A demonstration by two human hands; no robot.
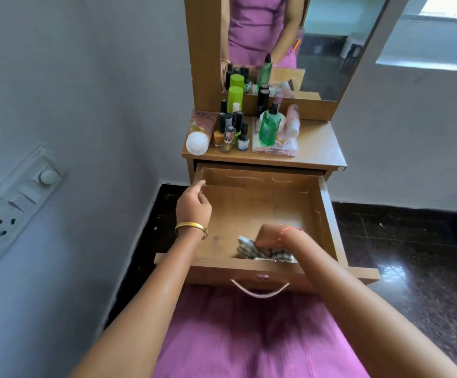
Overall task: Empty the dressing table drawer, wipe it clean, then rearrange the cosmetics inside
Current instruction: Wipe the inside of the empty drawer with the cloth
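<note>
Pink cloth of my dress (pixel 249 336) filled the bottom of the view, and just past it the drawer (pixel 328 219) stood pulled well out, its handle (pixel 260 291) toward me. Nothing lay inside but the rag (pixel 265 252), a striped, crumpled thing near the front wall, a little right of middle. I had my right hand (pixel 272 237) bent down over it, pressing it onto the floor of the drawer; the fingers were hidden under the blurred hand, so I could not tell how they closed on it. I judged this to be the wiping step, with the front strip in hand and the back of the floor looking bare. My left hand (pixel 194 203) held nothing, fingers loosely curled, their tips at the drawer's left wall near the back corner, probably to steady the drawer against the push of the wiping. The cosmetics (pixel 230 126) stood crowded on the tabletop (pixel 320 145) against the mirror (pixel 325 45): small bottles on the left, a green bottle (pixel 269 126) in a clear tray (pixel 273 151) beside them, close enough to reach once the drawer was clean.
</note>
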